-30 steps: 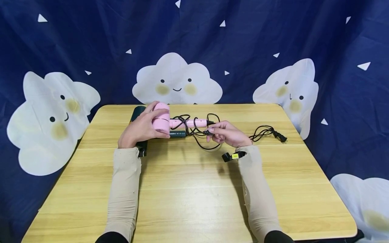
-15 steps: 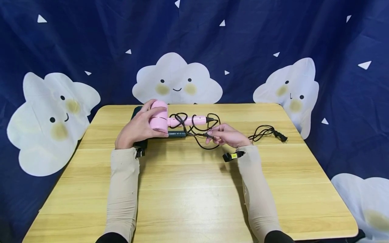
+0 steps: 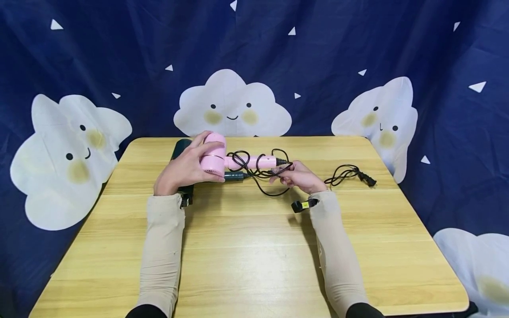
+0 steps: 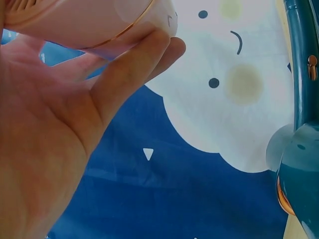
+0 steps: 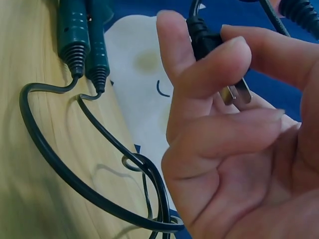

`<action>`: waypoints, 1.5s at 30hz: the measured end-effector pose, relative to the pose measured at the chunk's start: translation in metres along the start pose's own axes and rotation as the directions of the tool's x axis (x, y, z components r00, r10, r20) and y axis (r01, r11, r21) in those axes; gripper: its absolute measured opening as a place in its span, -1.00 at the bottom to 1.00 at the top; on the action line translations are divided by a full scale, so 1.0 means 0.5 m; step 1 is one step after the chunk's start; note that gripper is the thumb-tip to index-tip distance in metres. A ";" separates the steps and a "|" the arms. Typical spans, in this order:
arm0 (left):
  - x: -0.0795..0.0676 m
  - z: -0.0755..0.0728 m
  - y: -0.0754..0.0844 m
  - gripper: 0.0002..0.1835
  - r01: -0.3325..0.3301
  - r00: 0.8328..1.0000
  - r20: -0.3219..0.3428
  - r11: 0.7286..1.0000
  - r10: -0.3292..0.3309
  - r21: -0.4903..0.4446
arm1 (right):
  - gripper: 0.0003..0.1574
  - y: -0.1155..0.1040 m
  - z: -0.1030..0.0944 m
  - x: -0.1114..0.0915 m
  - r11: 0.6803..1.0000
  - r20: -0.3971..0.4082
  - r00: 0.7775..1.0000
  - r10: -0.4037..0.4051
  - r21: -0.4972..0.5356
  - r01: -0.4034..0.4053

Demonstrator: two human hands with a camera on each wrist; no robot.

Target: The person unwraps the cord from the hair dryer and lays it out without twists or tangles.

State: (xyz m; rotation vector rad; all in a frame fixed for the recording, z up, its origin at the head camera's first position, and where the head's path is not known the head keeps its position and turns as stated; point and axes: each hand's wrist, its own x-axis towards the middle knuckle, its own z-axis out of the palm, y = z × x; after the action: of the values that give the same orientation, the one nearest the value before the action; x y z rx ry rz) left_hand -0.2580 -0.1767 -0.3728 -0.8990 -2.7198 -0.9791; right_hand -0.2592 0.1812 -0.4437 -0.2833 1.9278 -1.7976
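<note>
My left hand (image 3: 179, 170) grips the head of a pink hair dryer (image 3: 214, 152), thumb on one side and fingers on the other. The dryer's pink handle (image 3: 266, 161) points right, with black cord (image 3: 238, 160) looped around it. My right hand (image 3: 302, 176) pinches the black plug (image 5: 202, 37) between thumb and fingers; its metal prongs show in the right wrist view. Behind and below the pink dryer lie green hair dryers, partly hidden by my left hand; two green handles (image 5: 74, 30) show side by side in the right wrist view.
A bundled black cord with a plug (image 3: 366, 178) lies to the right of my right hand, on the wooden table (image 3: 254, 256). Thinner cord from the green handles trails near my right hand. A blue cloud-patterned curtain (image 3: 318, 53) hangs behind the table.
The pink dryer in my left hand shifted slightly left, then back right, so its handle end is now closer to my right hand. My right hand keeps pinching the plug.
</note>
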 end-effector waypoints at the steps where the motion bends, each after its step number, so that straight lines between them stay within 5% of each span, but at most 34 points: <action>1: 0.001 0.002 0.001 -0.02 0.003 1.000 0.006 1.000 -0.003 0.003 | -0.76 0.000 -0.001 0.000 1.000 -0.019 1.000 -0.004 -0.002 0.004; 13: 0.009 0.018 0.019 -0.05 -0.018 0.998 0.066 1.000 0.018 0.001 | -0.42 -0.003 -0.014 -0.007 0.995 -0.126 0.989 -0.071 0.061 0.080; 25: 0.013 0.030 0.025 -0.10 -0.039 0.994 0.099 0.999 0.040 -0.011 | -0.54 -0.006 -0.029 -0.014 0.994 -0.218 0.973 -0.071 0.060 0.086; 31: 0.013 0.033 0.032 -0.12 -0.040 0.992 0.124 0.999 0.038 0.018 | -0.58 -0.012 -0.028 -0.019 0.978 -0.239 0.963 -0.129 0.131 0.163; 45: 0.013 0.038 0.034 -0.12 -0.057 0.984 0.167 0.998 0.057 -0.003 | -0.69 -0.039 -0.018 -0.022 0.926 -0.411 0.876 -0.254 0.158 0.342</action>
State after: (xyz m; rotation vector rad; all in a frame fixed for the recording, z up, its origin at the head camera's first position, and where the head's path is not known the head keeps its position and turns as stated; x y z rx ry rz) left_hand -0.2521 -0.1513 -0.3766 -1.0997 -2.8118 -0.9300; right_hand -0.2573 0.1919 -0.4221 -0.1660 1.9882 -2.4119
